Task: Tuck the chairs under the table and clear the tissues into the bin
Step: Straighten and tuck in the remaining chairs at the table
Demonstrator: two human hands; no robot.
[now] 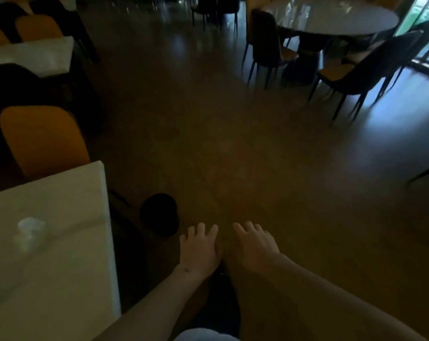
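Note:
The room is dim. A white marble-topped table (61, 242) fills the lower left, and a crumpled white tissue (29, 228) lies on it. A small black bin (160, 215) stands on the floor just right of the table's edge. An orange-backed chair (41, 139) sits at the table's far end. My left hand (200, 247) and my right hand (254, 244) are both held out over the floor with fingers spread, holding nothing. They hover right of the bin, and my left hand is the nearer one to it.
More white tables (31, 54) and orange and dark chairs (37, 28) line the left side. A round table (331, 18) with several dark chairs (363, 70) stands at the back right near a bright window. Brown floor (233, 134) stretches between.

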